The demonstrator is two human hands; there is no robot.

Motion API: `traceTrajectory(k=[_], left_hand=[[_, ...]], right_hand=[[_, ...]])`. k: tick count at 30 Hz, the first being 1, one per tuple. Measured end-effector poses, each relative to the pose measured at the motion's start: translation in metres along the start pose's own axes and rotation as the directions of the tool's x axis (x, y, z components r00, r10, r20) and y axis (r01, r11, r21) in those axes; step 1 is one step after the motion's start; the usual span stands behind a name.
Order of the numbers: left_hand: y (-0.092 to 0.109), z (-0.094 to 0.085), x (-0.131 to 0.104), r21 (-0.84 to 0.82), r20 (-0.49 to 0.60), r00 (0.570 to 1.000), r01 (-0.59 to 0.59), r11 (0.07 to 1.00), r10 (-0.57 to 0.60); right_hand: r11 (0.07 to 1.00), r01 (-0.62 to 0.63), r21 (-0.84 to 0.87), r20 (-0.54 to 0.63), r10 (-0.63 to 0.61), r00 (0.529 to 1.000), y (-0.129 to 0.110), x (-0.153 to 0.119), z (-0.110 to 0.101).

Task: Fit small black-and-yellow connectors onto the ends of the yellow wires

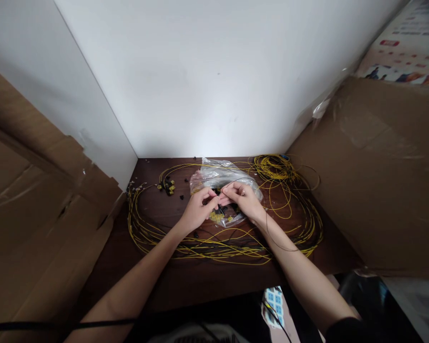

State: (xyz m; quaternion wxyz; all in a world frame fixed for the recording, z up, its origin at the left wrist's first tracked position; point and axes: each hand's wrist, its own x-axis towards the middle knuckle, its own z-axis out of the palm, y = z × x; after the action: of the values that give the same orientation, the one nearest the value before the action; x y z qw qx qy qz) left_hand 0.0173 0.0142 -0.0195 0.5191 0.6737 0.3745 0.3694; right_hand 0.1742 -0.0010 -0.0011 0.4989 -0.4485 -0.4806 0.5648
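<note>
My left hand (199,207) and my right hand (246,200) meet over a clear plastic bag (221,172), fingertips almost touching. Pinched between my right thumb and fingers is a thin dark wire (268,232), which loops down across my right forearm. My left thumb and fingers are closed together; whatever they grip is too small to make out. Just below the fingertips, several yellow connectors (217,217) and black pieces lie in the bag's mouth. Around both arms runs a wide loop of yellow and black wires (214,252) on the dark brown table (157,214).
A tangled coil of yellow wire (273,169) lies at the back right. Yellow and black connectors (167,186) sit at the left. Cardboard (39,205) and a large carton (386,176) flank the table, with a white panel (207,81) behind. Below the front edge is a power strip (274,305).
</note>
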Motion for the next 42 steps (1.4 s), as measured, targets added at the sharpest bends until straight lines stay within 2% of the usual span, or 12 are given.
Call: traceTrajectory(k=[6,13,16,27,38,42], left_hand=[[0.0019,0.0005,-0.0002,-0.035,0.019,1.0,-0.001,0.999,0.001],[0.0023,0.0012,0.0003,-0.065,0.053,0.999,0.0,0.998,0.004],[0.0012,0.0014,0.0006,-0.074,0.052,0.999,0.006,0.997,-0.002],[0.0001,0.0018,0.0,-0.041,0.01,1.0,-0.003,0.999,0.003],[0.0037,0.0016,-0.0004,-0.033,0.028,0.999,0.018,0.999,-0.017],[0.0043,0.0018,-0.0009,-0.046,0.027,0.999,0.024,0.999,-0.023]], right_hand=[[0.997,-0.023,0.074,-0.037,0.025,0.999,0.0005,0.0015,-0.0002],[0.999,0.04,0.018,-0.149,-0.037,0.988,-0.001,0.0018,-0.0037],[0.999,0.037,0.032,-0.162,-0.031,0.986,-0.003,0.001,-0.0043],[0.999,0.033,0.024,-0.012,-0.033,0.999,-0.0044,-0.0015,0.0],[0.996,-0.009,0.087,0.011,0.008,1.0,-0.0013,0.0008,-0.0012],[0.99,-0.032,0.139,-0.017,0.035,0.999,-0.0007,0.0016,-0.0002]])
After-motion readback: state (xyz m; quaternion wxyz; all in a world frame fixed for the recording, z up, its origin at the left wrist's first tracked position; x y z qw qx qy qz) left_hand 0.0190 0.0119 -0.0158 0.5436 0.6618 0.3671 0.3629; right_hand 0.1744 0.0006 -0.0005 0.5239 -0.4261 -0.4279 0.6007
